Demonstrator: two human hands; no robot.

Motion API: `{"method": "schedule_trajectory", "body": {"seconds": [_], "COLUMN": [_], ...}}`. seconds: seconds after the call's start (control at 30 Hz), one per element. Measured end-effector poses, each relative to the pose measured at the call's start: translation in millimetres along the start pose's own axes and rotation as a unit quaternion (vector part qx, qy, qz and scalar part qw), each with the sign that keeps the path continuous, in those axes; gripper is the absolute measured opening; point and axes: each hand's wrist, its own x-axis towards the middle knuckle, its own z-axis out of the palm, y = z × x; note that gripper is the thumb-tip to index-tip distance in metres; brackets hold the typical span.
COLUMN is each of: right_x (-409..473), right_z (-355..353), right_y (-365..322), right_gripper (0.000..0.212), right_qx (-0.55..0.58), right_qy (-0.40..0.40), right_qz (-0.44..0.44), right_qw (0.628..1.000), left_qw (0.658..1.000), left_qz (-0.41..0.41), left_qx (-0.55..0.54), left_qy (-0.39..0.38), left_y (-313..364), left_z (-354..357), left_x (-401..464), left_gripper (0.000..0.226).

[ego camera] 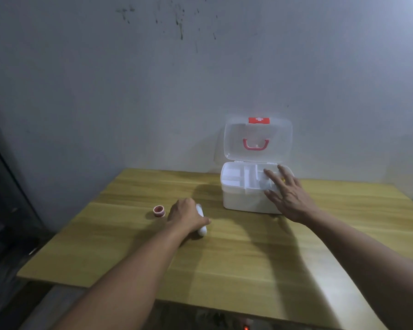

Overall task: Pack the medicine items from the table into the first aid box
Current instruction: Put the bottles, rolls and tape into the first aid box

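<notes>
The white first aid box (243,201) stands open at the far side of the wooden table (224,258), its clear lid (258,139) upright with a red handle and red cross clasp. A divided white tray fills its top. My right hand (287,194) hovers over the tray's right compartment with fingers spread; a small yellow item shows beneath the fingers. My left hand (185,214) is closed around a white rolled bandage (202,231) lying on the table. A small red-and-white tape roll (159,211) sits just left of that hand.
A grey stained wall rises directly behind the table. A dark object stands at the far left, beside the table's left edge. The table's front edge runs near the bottom of the view, with a small red light below it.
</notes>
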Motion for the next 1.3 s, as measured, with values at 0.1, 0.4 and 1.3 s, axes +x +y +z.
{"method": "schedule_trajectory", "body": {"seconds": [0.1, 0.4, 1.3], "right_x": [1.2, -0.1, 2.2], "right_z": [0.9, 2.4, 10.0], "right_y": [0.4, 1.7, 8.3], "right_gripper": [0.057, 0.056, 0.056], "right_qx": [-0.002, 0.002, 0.020], "right_qy": [0.000, 0.009, 0.044], "right_qz": [-0.001, -0.005, -0.022], "right_qw": [1.000, 1.000, 0.999], "left_qw": [1.000, 1.000, 0.989], "left_qz": [0.001, -0.003, 0.108], "left_qx": [-0.001, -0.017, -0.036], "left_qy": [-0.010, -0.004, 0.090], "left_y": [3.9, 17.7, 145.0], "left_z": [3.2, 6.7, 4.7], "left_x": [0.9, 7.5, 92.6], "left_gripper": [0.034, 0.028, 0.034]}}
